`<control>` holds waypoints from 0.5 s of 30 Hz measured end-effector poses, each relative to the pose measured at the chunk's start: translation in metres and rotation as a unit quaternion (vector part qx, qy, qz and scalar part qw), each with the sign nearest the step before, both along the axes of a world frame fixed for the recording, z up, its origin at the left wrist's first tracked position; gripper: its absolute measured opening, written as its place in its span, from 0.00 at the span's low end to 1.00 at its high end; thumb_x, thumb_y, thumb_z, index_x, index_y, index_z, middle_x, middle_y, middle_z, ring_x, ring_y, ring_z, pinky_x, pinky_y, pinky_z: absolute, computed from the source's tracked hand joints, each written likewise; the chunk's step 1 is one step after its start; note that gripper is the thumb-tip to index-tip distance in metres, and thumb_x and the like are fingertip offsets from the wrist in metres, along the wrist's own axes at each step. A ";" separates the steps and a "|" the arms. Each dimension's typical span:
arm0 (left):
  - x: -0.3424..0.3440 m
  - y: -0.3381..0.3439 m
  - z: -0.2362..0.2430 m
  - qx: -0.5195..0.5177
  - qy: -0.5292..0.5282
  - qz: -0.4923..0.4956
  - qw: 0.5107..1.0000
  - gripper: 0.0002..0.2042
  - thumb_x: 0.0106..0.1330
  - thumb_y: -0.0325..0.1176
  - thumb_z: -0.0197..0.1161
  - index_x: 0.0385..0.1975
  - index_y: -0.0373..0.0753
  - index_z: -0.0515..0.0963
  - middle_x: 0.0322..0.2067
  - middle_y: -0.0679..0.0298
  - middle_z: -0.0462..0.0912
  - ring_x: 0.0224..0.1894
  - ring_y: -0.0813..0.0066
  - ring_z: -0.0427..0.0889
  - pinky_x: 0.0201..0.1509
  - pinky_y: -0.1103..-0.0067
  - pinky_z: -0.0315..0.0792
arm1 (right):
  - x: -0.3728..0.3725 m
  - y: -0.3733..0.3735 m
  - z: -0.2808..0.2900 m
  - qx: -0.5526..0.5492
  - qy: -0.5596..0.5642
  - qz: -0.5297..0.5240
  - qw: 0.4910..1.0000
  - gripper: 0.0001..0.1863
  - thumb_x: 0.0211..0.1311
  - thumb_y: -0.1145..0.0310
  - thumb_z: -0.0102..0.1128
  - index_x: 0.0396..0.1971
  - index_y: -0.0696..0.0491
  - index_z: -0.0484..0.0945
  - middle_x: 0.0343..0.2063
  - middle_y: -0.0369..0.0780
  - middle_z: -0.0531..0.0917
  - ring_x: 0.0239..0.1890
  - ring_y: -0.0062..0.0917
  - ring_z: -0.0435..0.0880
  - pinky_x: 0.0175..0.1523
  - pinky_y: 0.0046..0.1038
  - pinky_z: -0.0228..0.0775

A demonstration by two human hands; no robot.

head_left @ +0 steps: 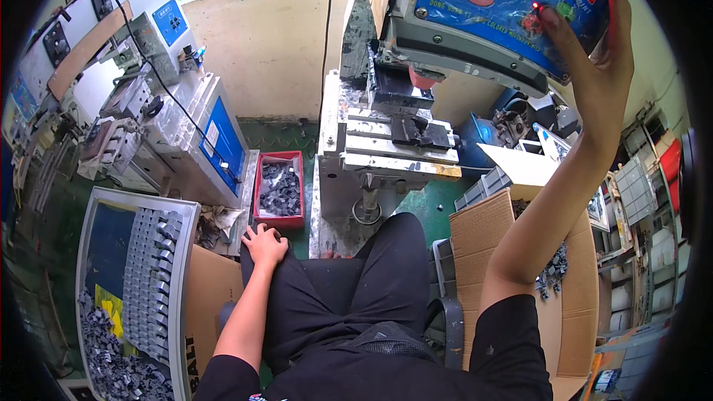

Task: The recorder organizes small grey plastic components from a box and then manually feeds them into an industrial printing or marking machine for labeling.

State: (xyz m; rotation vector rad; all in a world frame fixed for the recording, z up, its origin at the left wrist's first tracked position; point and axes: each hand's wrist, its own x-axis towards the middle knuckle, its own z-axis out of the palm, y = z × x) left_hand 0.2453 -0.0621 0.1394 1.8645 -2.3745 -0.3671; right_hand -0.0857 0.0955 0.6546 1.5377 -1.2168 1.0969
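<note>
Blue control panel [505,7]: right hand [594,59] up, fingers [553,22] extended, pressing red button [533,22]. Left hand [265,245] flat on knee, fingers open, empty.

The right hand [594,52] covers part of the blue control panel [490,0], whose top is cut off.

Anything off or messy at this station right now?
Nothing is clearly damaged. The cardboard box at the right has its flaps splayed open, with small dark parts lying loose on it. The right hand is up at the blue control panel; the left hand rests on the knee.
</note>
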 end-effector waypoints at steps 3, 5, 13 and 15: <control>-0.002 0.001 -0.002 -0.003 0.014 -0.006 1.000 0.13 0.52 0.45 0.63 0.34 0.50 0.86 0.59 0.62 0.74 0.69 0.43 0.59 0.70 0.46 0.48 | -0.002 0.008 0.006 0.028 0.009 0.049 0.998 0.45 0.50 0.73 0.75 0.68 0.55 0.61 0.64 0.42 0.67 0.66 0.32 0.66 0.70 0.34 0.59; 0.009 0.004 -0.001 0.005 0.008 0.016 1.000 0.13 0.51 0.44 0.63 0.33 0.50 0.87 0.58 0.62 0.74 0.68 0.43 0.60 0.71 0.47 0.47 | -0.011 0.000 0.004 0.040 0.043 0.043 0.997 0.46 0.48 0.74 0.76 0.68 0.54 0.61 0.64 0.43 0.68 0.66 0.32 0.66 0.70 0.36 0.59; 0.004 0.004 0.003 -0.004 0.010 0.005 1.000 0.12 0.51 0.44 0.64 0.33 0.50 0.86 0.58 0.63 0.74 0.69 0.44 0.59 0.71 0.48 0.48 | -0.001 0.011 0.010 0.069 0.051 0.019 0.996 0.50 0.42 0.73 0.80 0.68 0.52 0.61 0.64 0.43 0.68 0.63 0.33 0.70 0.64 0.37 0.68; 0.004 0.005 0.004 0.005 0.009 0.006 1.000 0.12 0.52 0.44 0.64 0.33 0.50 0.86 0.57 0.63 0.75 0.69 0.44 0.59 0.71 0.47 0.48 | -0.004 0.012 0.009 0.066 0.047 0.013 0.997 0.51 0.42 0.72 0.81 0.68 0.52 0.60 0.64 0.43 0.68 0.63 0.33 0.70 0.64 0.38 0.68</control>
